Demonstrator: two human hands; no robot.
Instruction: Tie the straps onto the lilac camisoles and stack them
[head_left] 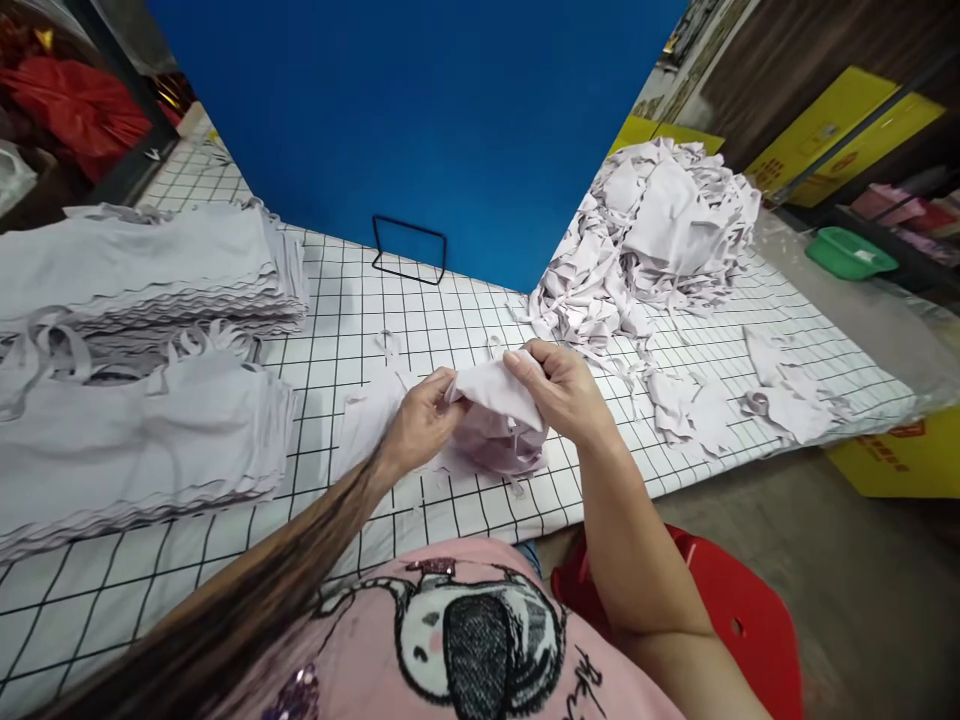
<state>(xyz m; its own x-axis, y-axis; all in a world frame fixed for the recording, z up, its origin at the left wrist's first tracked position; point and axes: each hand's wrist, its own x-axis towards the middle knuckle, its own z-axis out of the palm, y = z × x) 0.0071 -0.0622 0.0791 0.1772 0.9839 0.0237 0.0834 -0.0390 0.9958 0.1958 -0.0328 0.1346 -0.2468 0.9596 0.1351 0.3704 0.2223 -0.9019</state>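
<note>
Between my two hands, a pale lilac strappy top (495,392) is stretched just above the table, its lower part bunched and hanging in shadow. My left hand (424,418) pinches its left edge, fingers closed. On the other side, my right hand (564,388) grips the top edge with the thumb lying over the cloth. Another pale flat piece of cloth (369,418) lies on the table just beside my left hand. Part of the held garment is hidden by my fingers, and its exact cut cannot be made out.
Neat stacks of pale tops (142,430) fill the left of the checked tablecloth (345,290). A big loose heap (675,220) lies at right, with loose pieces (690,410) nearer. Behind stand a blue panel (420,120) and black wire frame (409,272). A red stool (735,610) is below.
</note>
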